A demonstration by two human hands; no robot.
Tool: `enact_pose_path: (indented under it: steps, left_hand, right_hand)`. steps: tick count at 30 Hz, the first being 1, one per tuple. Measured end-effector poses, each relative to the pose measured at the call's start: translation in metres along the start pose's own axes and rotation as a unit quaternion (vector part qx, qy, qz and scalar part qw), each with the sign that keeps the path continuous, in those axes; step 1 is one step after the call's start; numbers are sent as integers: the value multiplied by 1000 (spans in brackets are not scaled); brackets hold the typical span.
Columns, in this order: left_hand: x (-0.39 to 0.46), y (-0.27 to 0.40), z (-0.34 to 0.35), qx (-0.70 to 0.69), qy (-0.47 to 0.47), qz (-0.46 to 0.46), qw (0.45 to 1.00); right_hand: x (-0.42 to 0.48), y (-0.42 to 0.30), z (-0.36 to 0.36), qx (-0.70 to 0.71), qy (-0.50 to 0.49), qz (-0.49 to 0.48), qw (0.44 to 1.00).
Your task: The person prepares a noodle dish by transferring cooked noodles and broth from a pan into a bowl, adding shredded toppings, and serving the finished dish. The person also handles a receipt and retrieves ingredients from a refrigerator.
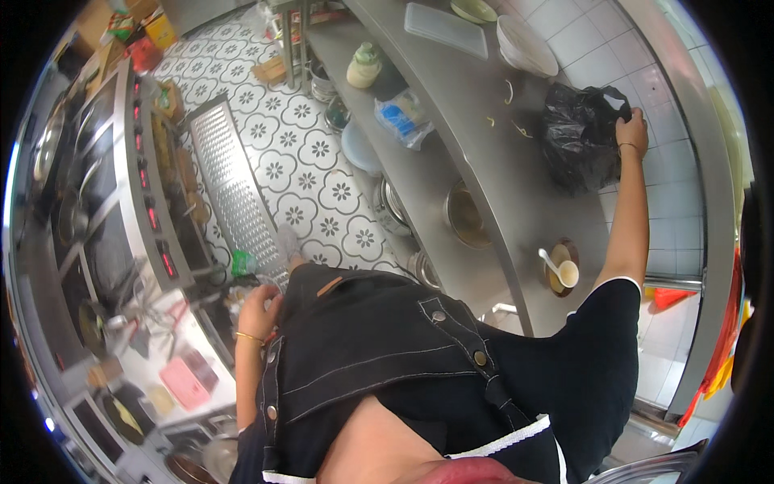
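Note:
At the upper right, my right hand (pixel 632 132) grips the upper edge of a black plastic bag (pixel 577 139), which sits against the tiled wall on the steel counter (pixel 514 175). Some yellowish scraps (pixel 520 129) lie beside the bag. Nearer my body stands a brown dish (pixel 562 248) bearing a small cup (pixel 568 274) and a white spoon (pixel 547 261). My left hand (pixel 260 311) hangs low by my dark apron (pixel 375 339), its fingers curled; whether it holds anything is unclear. Blurred clear plastic and a green packet (pixel 243 263) are near it.
A clear plastic lid (pixel 446 30) and a white bowl (pixel 526 47) are farther along the counter. The lower shelf holds a jar (pixel 363 68), a blue and white packet (pixel 402 118) and a metal bowl (pixel 468 215). Stoves (pixel 130 181) with pans line the left, beside a metal floor grate (pixel 233 175).

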State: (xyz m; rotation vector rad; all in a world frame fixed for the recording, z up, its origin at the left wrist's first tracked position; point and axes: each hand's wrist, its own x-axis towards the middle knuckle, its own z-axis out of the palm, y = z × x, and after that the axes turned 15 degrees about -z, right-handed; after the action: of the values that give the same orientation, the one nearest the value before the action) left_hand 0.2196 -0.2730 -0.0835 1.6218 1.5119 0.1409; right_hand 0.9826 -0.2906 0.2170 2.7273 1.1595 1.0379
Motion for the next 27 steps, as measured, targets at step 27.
enact_pose_path:
  steps: [27]
  left_hand:
    - [466,365,-191,-34,-193,238,951]
  right_hand:
    - [46,-179,170,761,-50,460,455]
